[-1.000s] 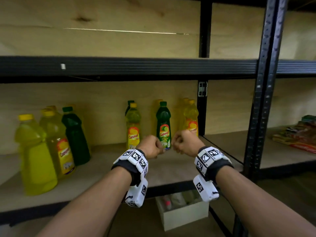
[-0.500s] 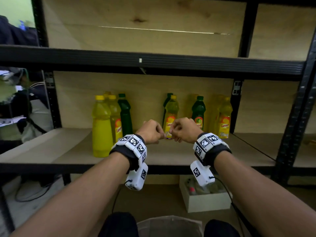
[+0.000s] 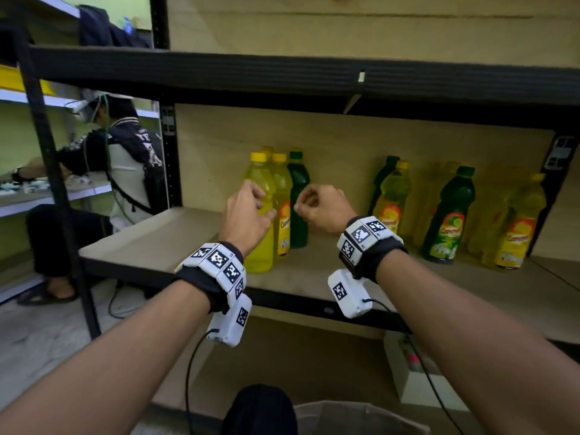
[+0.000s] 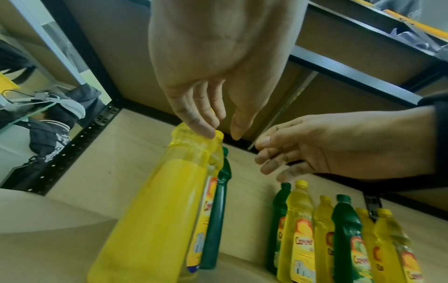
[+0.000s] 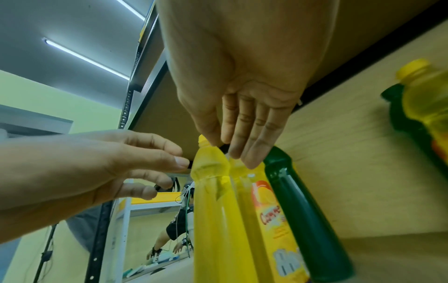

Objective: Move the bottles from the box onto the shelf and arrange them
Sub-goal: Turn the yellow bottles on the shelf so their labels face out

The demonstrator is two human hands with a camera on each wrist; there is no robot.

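Note:
On the wooden shelf [image 3: 175, 240] a left group of three bottles stands together: a plain yellow bottle [image 3: 259, 171], a labelled yellow one [image 3: 284, 221] and a dark green one [image 3: 299, 196]. Several more yellow and green bottles [image 3: 448, 215] stand further right. My left hand [image 3: 265, 205] hovers just in front of the plain yellow bottle [image 4: 155, 210], fingers relaxed near its neck and holding nothing. My right hand [image 3: 301, 205] hangs loosely curled and empty in front of the green bottle [image 5: 308, 210]. The white box [image 3: 417, 390] sits on the floor under the shelf.
Another person [image 3: 125, 158] sits at the neighbouring rack on the left, beyond the black upright [image 3: 53, 171]. A black beam [image 3: 282, 73] of the upper shelf runs overhead. Bare shelf board lies left of the bottles. A cardboard container [image 3: 345, 416] sits at my knees.
The view swung left. Both hands, clenched and touching in front of the right bottles, moved to the left group, came apart and loosened.

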